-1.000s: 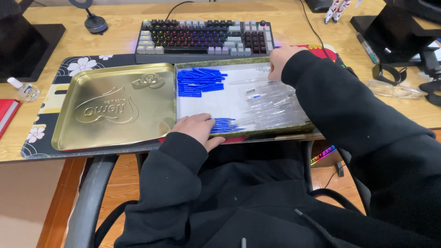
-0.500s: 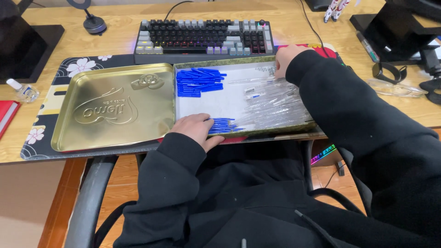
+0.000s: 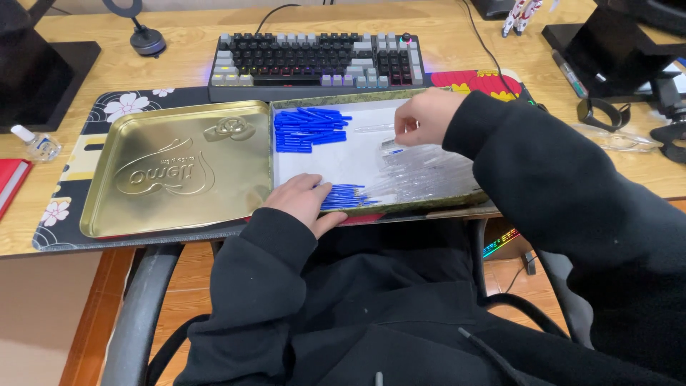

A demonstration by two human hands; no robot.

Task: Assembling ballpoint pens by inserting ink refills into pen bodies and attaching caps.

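Right-hand fingers (image 3: 404,127) pinched on a clear tube (image 3: 373,129) (left ones (image 3: 320,193) flat on blue refills (image 3: 346,196))

You have two hands in view: your left hand (image 3: 300,202) and your right hand (image 3: 423,116). One open tin (image 3: 357,161) lies before you, with its one gold lid (image 3: 182,168) folded out beside it. Inside are two bunches of blue pen caps, one upper bunch (image 3: 309,129) and one lower bunch (image 3: 344,196), too many to count singly, plus one heap of clear tubes (image 3: 425,179). Beyond stands one keyboard (image 3: 318,61).
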